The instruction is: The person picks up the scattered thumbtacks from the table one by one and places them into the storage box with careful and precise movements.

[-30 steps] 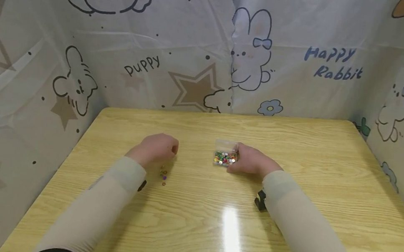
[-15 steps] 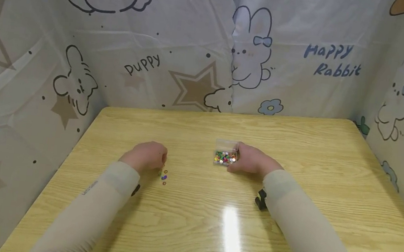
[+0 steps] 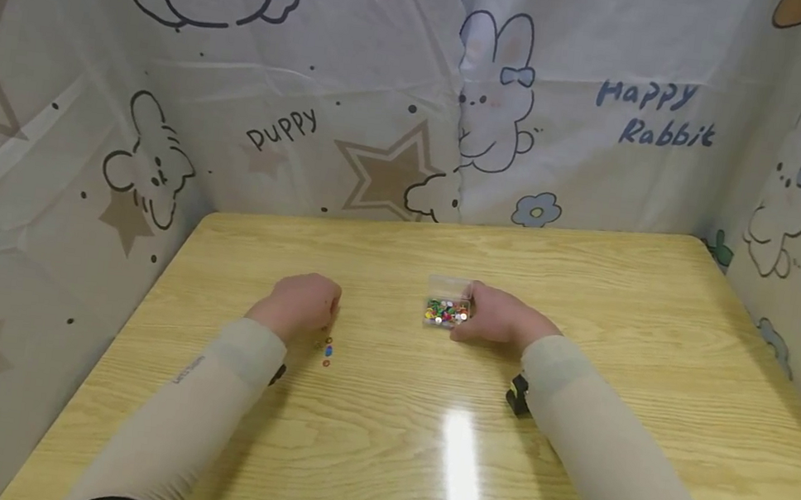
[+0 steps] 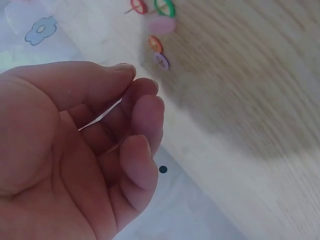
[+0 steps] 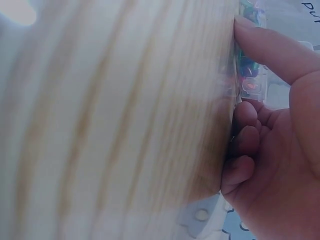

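Observation:
Bent fingers and the thumb of my left hand (image 3: 300, 303) come together just beyond a few thumbtacks (image 3: 328, 350) on the table. In the left wrist view, the thumb tip (image 4: 125, 70) meets the forefinger, and whether something tiny is pinched there is hidden. Several tacks lie past those fingertips: red (image 4: 138, 6), green (image 4: 164, 7), pink (image 4: 161, 24), orange (image 4: 155, 44) and purple (image 4: 162, 61). My right hand (image 3: 501, 316) grips the right side of a small clear plastic box (image 3: 450, 288), its lid raised at the back. Colourful thumbtacks (image 3: 445, 313) fill it; my right wrist view shows only its edge.
The wooden table (image 3: 378, 431) spreads around both hands, with a bright light streak in front of the box. Patterned cloth curtains (image 3: 361, 78) with cartoon animals hang behind it and at both sides.
My left hand first drew back left and towards me, over the loose tacks, then shifted slightly right and away again. The right hand and the box have stayed in place.

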`<state>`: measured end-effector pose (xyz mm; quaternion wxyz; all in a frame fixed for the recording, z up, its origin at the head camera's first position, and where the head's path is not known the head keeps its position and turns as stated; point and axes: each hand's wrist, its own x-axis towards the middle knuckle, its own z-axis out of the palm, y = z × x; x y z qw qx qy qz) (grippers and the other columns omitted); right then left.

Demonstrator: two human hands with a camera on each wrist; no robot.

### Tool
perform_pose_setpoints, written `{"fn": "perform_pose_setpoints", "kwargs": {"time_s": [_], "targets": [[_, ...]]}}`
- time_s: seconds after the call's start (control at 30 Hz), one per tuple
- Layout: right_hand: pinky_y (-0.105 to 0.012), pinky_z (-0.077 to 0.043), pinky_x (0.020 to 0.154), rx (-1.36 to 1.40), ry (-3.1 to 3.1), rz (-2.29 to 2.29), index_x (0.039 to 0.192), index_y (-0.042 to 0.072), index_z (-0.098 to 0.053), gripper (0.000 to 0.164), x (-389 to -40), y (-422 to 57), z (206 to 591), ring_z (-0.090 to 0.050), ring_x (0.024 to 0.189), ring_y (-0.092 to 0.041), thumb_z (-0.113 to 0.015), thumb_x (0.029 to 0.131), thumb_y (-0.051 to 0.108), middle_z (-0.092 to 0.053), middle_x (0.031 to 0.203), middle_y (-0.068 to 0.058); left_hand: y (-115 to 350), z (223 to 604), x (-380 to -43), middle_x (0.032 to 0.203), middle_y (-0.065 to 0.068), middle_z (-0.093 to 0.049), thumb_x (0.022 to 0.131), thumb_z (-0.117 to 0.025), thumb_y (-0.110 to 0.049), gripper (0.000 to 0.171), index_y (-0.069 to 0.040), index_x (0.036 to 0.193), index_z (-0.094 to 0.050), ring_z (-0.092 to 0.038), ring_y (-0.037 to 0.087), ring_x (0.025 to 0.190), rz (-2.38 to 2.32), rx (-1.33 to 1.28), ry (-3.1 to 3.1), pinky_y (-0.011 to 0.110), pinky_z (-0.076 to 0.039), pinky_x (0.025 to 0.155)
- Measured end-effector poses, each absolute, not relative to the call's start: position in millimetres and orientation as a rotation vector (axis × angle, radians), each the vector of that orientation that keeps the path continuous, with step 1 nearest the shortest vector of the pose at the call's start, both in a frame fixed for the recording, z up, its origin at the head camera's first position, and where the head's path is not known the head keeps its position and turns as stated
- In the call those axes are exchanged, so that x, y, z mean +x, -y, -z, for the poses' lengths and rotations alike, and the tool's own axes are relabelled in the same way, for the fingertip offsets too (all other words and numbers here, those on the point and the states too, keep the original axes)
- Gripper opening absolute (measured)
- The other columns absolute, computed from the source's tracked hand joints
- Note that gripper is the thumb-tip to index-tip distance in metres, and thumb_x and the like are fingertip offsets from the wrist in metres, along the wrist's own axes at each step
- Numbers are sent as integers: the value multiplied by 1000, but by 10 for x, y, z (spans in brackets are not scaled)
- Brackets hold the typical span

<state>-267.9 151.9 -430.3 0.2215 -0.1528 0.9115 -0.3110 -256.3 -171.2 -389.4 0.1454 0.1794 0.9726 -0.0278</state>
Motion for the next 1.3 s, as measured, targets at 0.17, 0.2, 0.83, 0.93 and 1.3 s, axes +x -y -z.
{"fn": "perform_pose_setpoints", "kwargs": {"time_s": [0.17,0.2,0.83,0.93,1.3], "targets": [[-42,-41,89,-430,-2530,831,114,15,-44,56,-2690,-1520,4306,-50,91,-21,-79,75,37,-56,107,-4,1763,3828,-2515,76,1,-57,89,-53,-6,15,-14,77,-58,-49,19,67,14,479,-2756,36,-42,60],[-42,-41,88,-427,-2534,822,112,15,-44,56,-2691,-1526,4303,-50,91,-21,-79,75,37,-56,106,-4,1775,3823,-2507,76,1,-57,88,-54,-6,15,-15,77,-58,-48,19,67,-5,476,-2742,36,-42,60],[-40,-42,82,-430,-2546,792,110,14,-44,56,-2715,-1558,4296,-50,88,-22,-79,74,40,-56,102,-6,1454,3858,-2583,72,-3,-57,91,-51,-13,14,-18,79,-56,-49,16,62,-63,653,-2841,33,-41,55],[-40,-42,83,-443,-2547,792,110,14,-44,55,-2718,-1550,4298,-50,88,-22,-79,74,39,-56,103,-5,1213,3874,-2597,71,-3,-56,91,-51,-14,14,-19,79,-55,-48,15,61,-31,745,-2855,32,-40,54],[-37,-43,81,-440,-2549,811,105,14,-47,51,-2724,-1521,4337,-51,87,-21,-80,74,37,-58,98,-4,478,4016,-2641,75,-8,-58,93,-54,-14,11,-20,85,-58,-51,10,63,64,960,-2863,29,-47,56]]}}
